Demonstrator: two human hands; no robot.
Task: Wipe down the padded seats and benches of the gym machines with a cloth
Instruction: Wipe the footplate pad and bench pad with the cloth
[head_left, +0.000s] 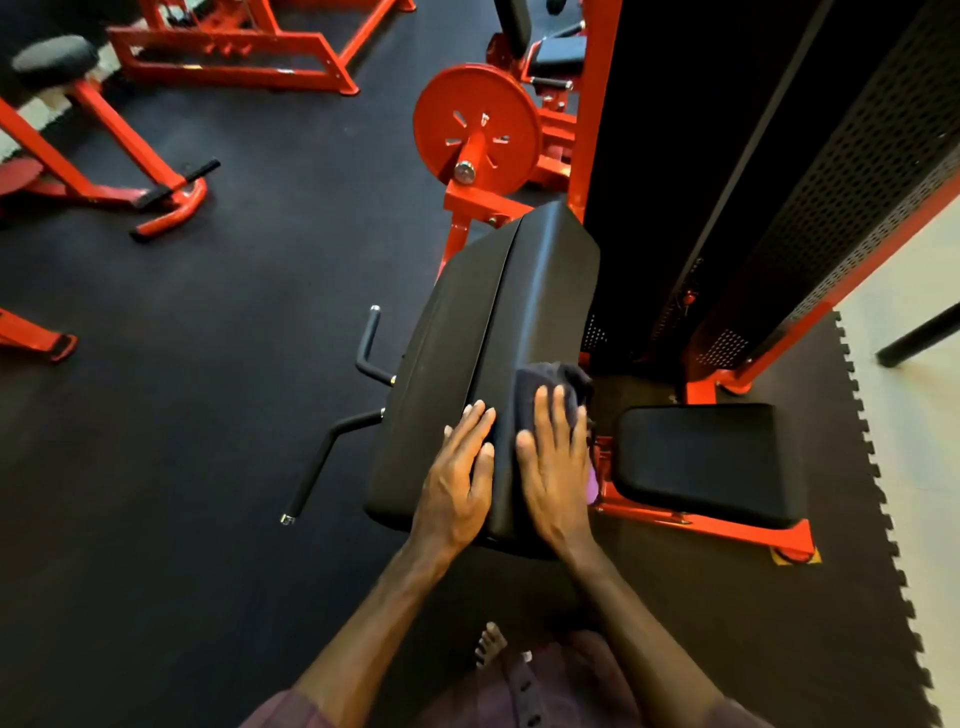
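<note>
On the black back pad (467, 338), near end — right hand (556, 483) presses a dark cloth (545, 379) flat, fingers straight; left hand (457, 483) rests beside it, fingers straight, holding nothing.

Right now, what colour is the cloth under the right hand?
Dark purple-grey cloth, pressed flat by the right hand on the black pad. Head view only.

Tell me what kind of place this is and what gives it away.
Almost certainly a gym: red steel machine frames, a red weight plate on a peg, black padded benches, and dark rubber flooring with interlocking mat edges.
</note>
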